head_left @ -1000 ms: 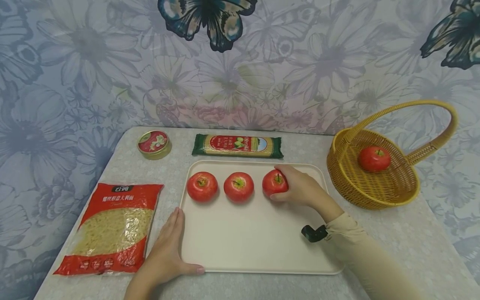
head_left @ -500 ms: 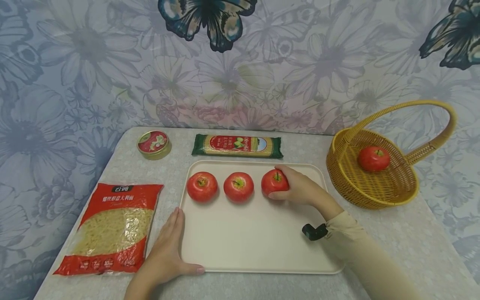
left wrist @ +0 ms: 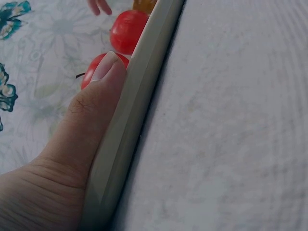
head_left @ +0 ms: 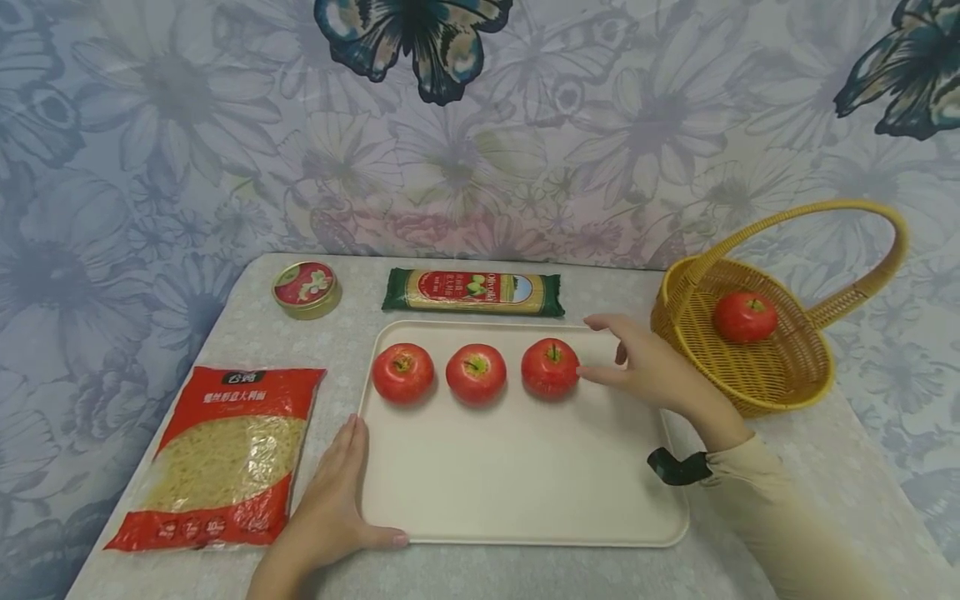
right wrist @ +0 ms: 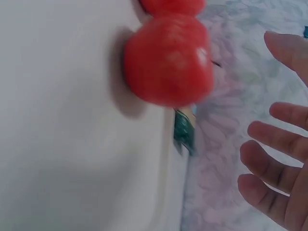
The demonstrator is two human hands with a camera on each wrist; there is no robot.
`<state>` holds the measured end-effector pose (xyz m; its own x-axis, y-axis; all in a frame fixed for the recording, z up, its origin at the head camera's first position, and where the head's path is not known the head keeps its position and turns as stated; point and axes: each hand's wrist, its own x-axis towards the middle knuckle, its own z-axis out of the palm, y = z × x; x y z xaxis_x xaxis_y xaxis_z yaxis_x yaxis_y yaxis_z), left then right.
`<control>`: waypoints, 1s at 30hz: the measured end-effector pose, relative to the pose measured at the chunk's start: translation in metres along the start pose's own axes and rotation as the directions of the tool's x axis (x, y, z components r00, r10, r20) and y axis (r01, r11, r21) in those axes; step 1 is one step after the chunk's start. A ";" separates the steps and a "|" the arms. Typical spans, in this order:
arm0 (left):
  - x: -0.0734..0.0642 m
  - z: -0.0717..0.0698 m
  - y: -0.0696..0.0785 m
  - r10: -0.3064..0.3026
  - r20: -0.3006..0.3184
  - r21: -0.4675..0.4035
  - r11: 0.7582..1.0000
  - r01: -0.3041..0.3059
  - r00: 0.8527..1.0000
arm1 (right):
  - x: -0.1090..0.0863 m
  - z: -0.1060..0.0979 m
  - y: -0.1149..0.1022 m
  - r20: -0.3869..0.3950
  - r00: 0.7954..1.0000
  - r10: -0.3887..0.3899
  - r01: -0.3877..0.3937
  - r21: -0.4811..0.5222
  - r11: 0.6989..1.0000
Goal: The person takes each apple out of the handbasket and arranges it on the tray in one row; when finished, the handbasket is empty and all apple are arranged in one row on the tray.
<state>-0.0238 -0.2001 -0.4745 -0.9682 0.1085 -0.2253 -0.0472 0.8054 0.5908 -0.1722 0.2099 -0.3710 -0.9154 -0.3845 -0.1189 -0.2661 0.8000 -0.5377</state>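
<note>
Three red apples stand in a row along the far side of a cream tray (head_left: 525,492): a left apple (head_left: 402,374), a middle apple (head_left: 476,374) and a right apple (head_left: 551,368). My right hand (head_left: 652,367) is just right of the right apple, thumb and fingers spread, holding nothing; the right wrist view shows a gap between the fingers (right wrist: 274,137) and that apple (right wrist: 168,60). My left hand (head_left: 330,500) lies at the tray's near left corner, fingers straight along the left side. Its thumb (left wrist: 91,101) rests on the near rim.
A yellow wicker basket (head_left: 697,392) with a tall handle stands at the right, one apple (head_left: 746,317) inside. Behind the tray lies a spaghetti packet (head_left: 474,292). A round tin (head_left: 306,289) sits at the back left, and a red pasta bag (head_left: 225,458) lies left of the tray.
My right hand has let go of the right apple and moved right, toward the basket, its fingers spreading. The apple shifted slightly left before release. My left hand stays in place.
</note>
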 end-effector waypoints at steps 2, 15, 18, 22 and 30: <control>0.000 -0.001 0.000 -0.010 0.010 0.003 1.000 0.010 1.000 | -0.008 -0.014 0.003 -0.021 1.000 0.001 -0.002 -0.013 1.000; 0.003 0.001 -0.002 -0.038 0.027 0.016 0.999 0.037 0.999 | -0.034 -0.100 0.078 -0.114 0.989 0.098 -0.108 -0.087 0.990; 0.002 0.000 -0.002 -0.026 0.020 0.015 1.000 0.026 0.999 | -0.028 -0.115 0.099 -0.072 0.984 0.165 -0.172 -0.098 0.980; 0.000 -0.002 -0.002 -0.020 0.014 0.018 1.000 0.019 1.000 | -0.017 -0.127 0.122 -0.028 0.972 0.233 -0.235 -0.114 0.965; 0.002 0.000 -0.001 -0.046 0.034 0.012 0.999 0.046 0.998 | -0.010 -0.135 0.152 0.013 0.951 0.310 -0.307 -0.104 0.946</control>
<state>-0.0256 -0.2009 -0.4750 -0.9562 0.0908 -0.2783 -0.0886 0.8163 0.5708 -0.2444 0.3976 -0.3385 -0.9490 -0.1232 -0.2903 -0.0020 0.9229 -0.3850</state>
